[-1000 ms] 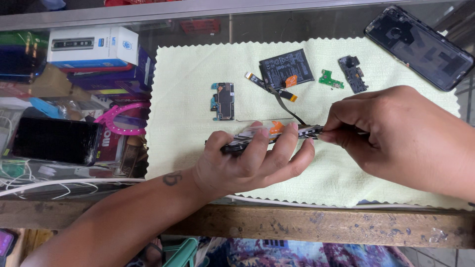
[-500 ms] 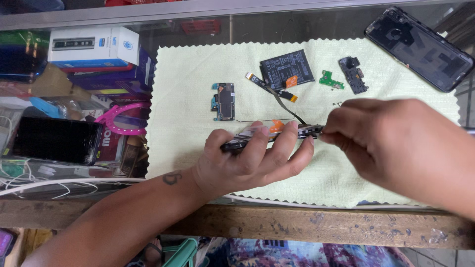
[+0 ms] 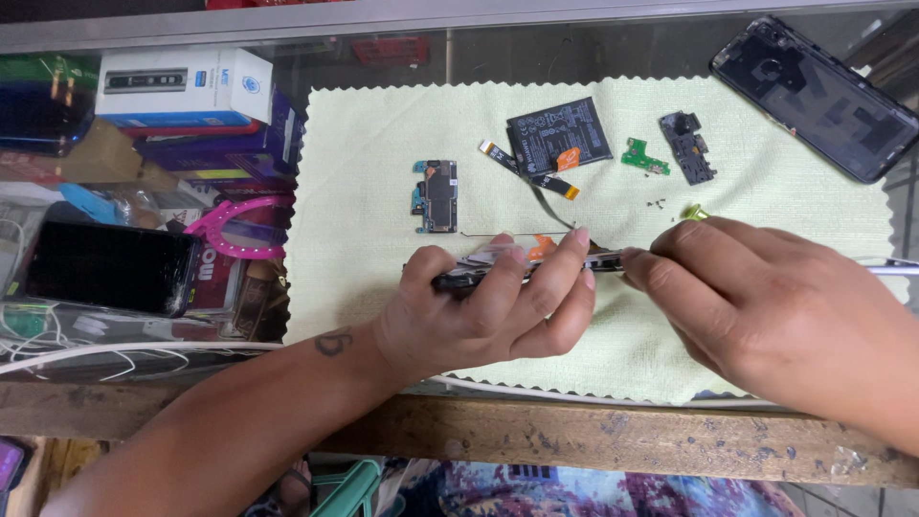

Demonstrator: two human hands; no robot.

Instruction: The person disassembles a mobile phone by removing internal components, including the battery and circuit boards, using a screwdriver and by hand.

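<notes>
Two hands are sharing one phone frame (image 3: 517, 266): the left hand (image 3: 479, 311) is closing around it edgewise to steady it, while the right hand (image 3: 766, 316) is pinching a thin tool (image 3: 895, 271) at its end, above the cloth (image 3: 383, 191).

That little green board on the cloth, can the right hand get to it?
Probably yes. The green board lies uncovered on the cloth, just beyond the right hand, with only tiny screws between. But that hand holds a tool.

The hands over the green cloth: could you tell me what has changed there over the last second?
Little: the right hand shifted slightly at the end of the phone frame. The left hand keeps gripping that frame; the battery and boards on the cloth stayed put.
</notes>
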